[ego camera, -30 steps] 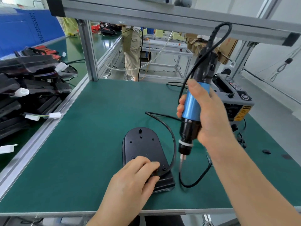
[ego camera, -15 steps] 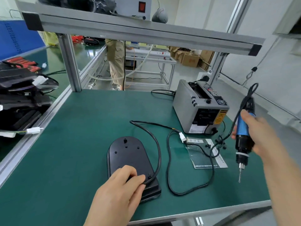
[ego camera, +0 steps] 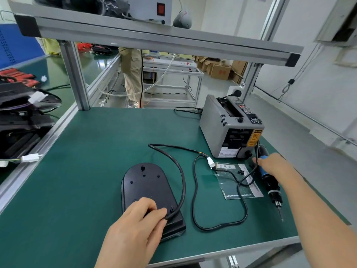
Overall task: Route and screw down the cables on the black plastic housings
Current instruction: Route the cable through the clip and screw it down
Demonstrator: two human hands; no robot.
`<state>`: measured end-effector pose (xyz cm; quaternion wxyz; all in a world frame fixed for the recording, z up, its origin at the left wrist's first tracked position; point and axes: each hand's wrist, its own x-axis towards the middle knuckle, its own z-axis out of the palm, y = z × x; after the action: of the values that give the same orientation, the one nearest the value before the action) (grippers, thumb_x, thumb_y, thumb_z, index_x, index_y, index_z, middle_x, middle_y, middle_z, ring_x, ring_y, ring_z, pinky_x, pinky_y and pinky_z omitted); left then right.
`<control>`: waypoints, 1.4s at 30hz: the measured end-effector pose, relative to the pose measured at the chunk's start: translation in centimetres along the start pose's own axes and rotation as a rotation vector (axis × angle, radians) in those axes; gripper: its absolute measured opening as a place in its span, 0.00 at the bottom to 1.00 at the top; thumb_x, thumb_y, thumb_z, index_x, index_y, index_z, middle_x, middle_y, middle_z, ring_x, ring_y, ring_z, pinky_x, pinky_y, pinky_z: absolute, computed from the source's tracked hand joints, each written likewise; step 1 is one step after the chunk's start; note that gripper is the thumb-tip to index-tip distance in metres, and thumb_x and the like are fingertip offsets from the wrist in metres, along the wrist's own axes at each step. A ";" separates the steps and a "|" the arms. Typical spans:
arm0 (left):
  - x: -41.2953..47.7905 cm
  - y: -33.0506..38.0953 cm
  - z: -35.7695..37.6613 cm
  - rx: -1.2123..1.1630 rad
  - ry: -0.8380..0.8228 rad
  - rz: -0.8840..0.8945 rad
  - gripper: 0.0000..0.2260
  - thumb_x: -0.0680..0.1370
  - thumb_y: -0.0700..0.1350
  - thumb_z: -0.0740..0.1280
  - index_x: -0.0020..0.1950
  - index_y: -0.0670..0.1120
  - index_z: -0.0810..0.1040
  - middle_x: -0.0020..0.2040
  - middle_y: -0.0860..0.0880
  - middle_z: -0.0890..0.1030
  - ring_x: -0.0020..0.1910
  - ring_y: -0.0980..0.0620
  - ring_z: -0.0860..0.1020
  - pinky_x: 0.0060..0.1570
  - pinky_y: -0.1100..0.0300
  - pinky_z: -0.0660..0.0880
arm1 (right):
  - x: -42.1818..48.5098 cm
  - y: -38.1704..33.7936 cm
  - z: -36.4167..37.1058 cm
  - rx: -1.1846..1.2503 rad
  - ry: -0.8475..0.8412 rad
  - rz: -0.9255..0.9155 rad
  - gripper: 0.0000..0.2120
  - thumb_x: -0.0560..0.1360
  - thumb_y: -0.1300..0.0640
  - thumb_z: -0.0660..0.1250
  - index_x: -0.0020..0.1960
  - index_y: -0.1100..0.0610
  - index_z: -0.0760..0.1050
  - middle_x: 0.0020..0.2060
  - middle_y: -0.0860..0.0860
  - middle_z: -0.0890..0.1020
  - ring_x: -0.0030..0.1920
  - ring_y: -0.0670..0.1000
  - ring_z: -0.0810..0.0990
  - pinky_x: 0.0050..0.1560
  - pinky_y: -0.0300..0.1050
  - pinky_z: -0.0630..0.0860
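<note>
Near the bench's (ego camera: 96, 151) front edge, the left hand (ego camera: 139, 225) curls its fingers over the black plastic housing (ego camera: 146, 182), pinching the black cable (ego camera: 182, 182) at its near end. The right hand (ego camera: 276, 167) grips the electric screwdriver (ego camera: 270, 187) low by the right edge. Routing seems in hand; next, the driver's tip must reach the screw point beside those fingers.

A factory assembly workshop: green-matted workbenches (ego camera: 100, 151) framed in aluminium profile (ego camera: 74, 74) stand side by side. An automatic tape dispenser (ego camera: 218, 128) and electric screwdriver (ego camera: 270, 183) lie on this one, black housings (ego camera: 21, 122) piled on the next, cardboard boxes (ego camera: 220, 71) behind
</note>
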<state>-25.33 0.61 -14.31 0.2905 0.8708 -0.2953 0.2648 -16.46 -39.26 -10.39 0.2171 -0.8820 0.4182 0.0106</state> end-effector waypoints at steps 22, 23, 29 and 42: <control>0.3 0.2 -0.5 -0.010 -0.021 -0.001 0.10 0.74 0.50 0.62 0.43 0.52 0.83 0.40 0.56 0.75 0.36 0.60 0.69 0.21 0.65 0.69 | -1.8 -0.1 -0.6 -0.300 -0.013 -0.082 0.18 0.77 0.46 0.59 0.56 0.61 0.67 0.42 0.57 0.78 0.42 0.60 0.80 0.49 0.54 0.79; 0.3 0.2 -0.5 -0.011 -0.024 -0.002 0.10 0.74 0.51 0.62 0.43 0.53 0.83 0.40 0.57 0.74 0.36 0.60 0.68 0.21 0.66 0.69 | -1.9 -0.1 -0.6 -0.306 -0.008 -0.084 0.19 0.77 0.47 0.59 0.59 0.61 0.66 0.44 0.58 0.77 0.42 0.60 0.80 0.49 0.54 0.79; 0.3 -0.4 -0.4 0.000 -0.010 0.043 0.16 0.80 0.54 0.55 0.44 0.53 0.82 0.41 0.57 0.72 0.37 0.61 0.68 0.22 0.65 0.70 | -2.1 0.4 -1.1 -0.330 -0.014 -0.119 0.19 0.77 0.53 0.56 0.65 0.60 0.63 0.48 0.57 0.76 0.41 0.59 0.79 0.47 0.53 0.80; 0.4 -1.9 -1.4 -0.058 -0.083 0.120 0.11 0.76 0.50 0.61 0.46 0.51 0.83 0.42 0.56 0.75 0.36 0.61 0.70 0.28 0.65 0.72 | -4.3 -0.5 -3.1 0.001 0.361 -0.387 0.09 0.75 0.57 0.61 0.50 0.58 0.78 0.46 0.58 0.83 0.44 0.59 0.80 0.42 0.46 0.74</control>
<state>-24.20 2.71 -13.77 0.2868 0.8530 -0.3661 0.2368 -19.42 -37.04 -6.50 0.1375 -0.9330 0.2737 -0.1890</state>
